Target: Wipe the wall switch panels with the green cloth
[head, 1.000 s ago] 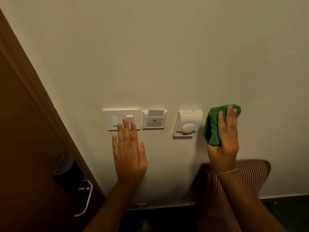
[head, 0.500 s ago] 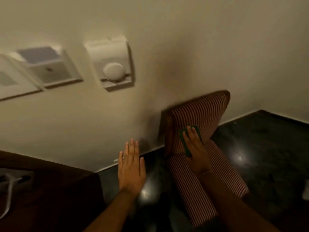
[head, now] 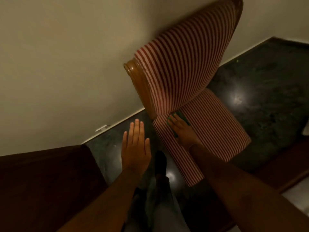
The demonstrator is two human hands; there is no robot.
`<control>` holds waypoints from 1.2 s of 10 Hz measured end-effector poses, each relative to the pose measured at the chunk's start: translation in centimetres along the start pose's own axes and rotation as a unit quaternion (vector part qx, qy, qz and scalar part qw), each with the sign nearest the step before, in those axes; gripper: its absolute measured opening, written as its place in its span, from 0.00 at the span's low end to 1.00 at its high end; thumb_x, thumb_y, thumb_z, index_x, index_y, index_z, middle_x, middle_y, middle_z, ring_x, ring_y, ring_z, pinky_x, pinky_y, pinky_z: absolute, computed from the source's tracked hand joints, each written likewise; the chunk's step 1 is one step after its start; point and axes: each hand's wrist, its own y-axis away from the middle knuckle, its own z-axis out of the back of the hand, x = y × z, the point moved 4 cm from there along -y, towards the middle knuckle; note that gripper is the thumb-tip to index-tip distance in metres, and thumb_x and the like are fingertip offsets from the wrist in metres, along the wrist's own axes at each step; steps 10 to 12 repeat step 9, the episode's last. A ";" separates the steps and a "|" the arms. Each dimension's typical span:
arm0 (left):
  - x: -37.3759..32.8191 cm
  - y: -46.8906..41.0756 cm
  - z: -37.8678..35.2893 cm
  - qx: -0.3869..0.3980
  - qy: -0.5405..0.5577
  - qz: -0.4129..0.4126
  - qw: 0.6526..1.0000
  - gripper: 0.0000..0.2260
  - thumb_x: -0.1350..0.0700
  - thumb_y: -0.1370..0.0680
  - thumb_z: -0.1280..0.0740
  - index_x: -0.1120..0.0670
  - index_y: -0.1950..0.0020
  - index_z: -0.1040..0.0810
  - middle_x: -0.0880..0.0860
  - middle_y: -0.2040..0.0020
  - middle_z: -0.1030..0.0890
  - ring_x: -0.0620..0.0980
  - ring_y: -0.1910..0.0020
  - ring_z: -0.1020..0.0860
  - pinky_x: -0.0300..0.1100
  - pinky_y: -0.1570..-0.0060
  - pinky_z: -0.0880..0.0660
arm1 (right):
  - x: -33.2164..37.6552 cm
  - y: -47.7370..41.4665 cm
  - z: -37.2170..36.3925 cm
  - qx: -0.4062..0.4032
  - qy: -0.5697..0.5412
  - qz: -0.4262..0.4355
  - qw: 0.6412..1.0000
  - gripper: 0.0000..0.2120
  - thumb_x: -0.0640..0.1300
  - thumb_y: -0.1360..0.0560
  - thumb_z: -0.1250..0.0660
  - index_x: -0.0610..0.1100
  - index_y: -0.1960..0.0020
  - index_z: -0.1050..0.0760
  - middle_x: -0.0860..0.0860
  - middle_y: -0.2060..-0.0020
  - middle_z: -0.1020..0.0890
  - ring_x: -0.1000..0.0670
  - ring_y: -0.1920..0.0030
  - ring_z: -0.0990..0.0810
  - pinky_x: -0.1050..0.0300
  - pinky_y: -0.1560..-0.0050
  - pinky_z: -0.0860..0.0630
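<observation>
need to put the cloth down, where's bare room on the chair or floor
Striped seat is bare right of the right hand pressing the green cloth. Dark glossy floor is open right of the chair. Crowded: the strip between the seat and the left hand.

Bare forearms point(head: 247, 195), light trousers point(head: 164, 213), perhaps dark sock point(head: 160, 162)

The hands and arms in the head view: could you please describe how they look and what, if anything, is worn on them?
Both arms are bare to the bottom edge of the frame; no sleeves show. The left hand wears no ring, watch or glove that I can make out. The right hand is also ungloved, with what may be a thin band at its wrist, though the dim light leaves that uncertain. No tools or markings are visible.
</observation>
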 end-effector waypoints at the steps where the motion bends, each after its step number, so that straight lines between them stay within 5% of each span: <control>1: 0.1 0.2 -2.7 0.023 -0.002 0.000 1.000 0.31 0.47 0.12 0.49 0.58 0.10 0.41 0.57 0.09 0.43 0.56 0.10 0.45 0.58 0.13 0.46 | -2.1 -1.2 -1.7 0.001 -0.012 -0.031 0.999 0.35 0.33 0.16 0.43 0.45 0.13 0.53 0.47 0.13 0.56 0.44 0.12 0.59 0.51 0.14 0.51; 5: 0.5 -0.8 -6.0 0.089 -0.028 0.010 0.996 0.32 0.43 0.13 0.60 0.53 0.09 0.57 0.51 0.09 0.61 0.49 0.11 0.63 0.47 0.15 0.70 | -3.7 -2.5 -6.4 0.030 -0.057 -0.070 0.995 0.41 0.40 0.17 0.37 0.48 0.12 0.57 0.49 0.13 0.60 0.44 0.13 0.62 0.44 0.12 0.58; 7: 0.5 -0.2 -4.4 0.083 -0.030 0.016 0.996 0.32 0.45 0.12 0.56 0.54 0.08 0.52 0.53 0.08 0.55 0.51 0.11 0.60 0.49 0.14 0.67 | -2.7 -1.7 -5.3 0.061 -0.004 -0.074 0.995 0.45 0.62 0.16 0.39 0.47 0.13 0.63 0.47 0.14 0.64 0.44 0.13 0.64 0.43 0.12 0.58; 9: 0.7 1.0 -1.0 0.030 -0.008 0.028 0.999 0.32 0.42 0.11 0.52 0.56 0.09 0.43 0.55 0.09 0.46 0.53 0.10 0.50 0.52 0.12 0.57 | 0.7 -0.3 -0.7 -0.061 0.012 -0.075 0.995 0.39 0.60 0.13 0.43 0.45 0.12 0.57 0.47 0.13 0.57 0.46 0.12 0.59 0.45 0.12 0.57; 12: 0.7 1.0 -1.0 0.030 -0.008 0.028 0.999 0.32 0.42 0.11 0.52 0.56 0.09 0.43 0.55 0.09 0.46 0.53 0.10 0.50 0.52 0.12 0.57 | 0.7 -0.3 -0.7 -0.061 0.012 -0.075 0.995 0.39 0.60 0.13 0.43 0.45 0.12 0.57 0.47 0.13 0.57 0.46 0.12 0.59 0.45 0.12 0.57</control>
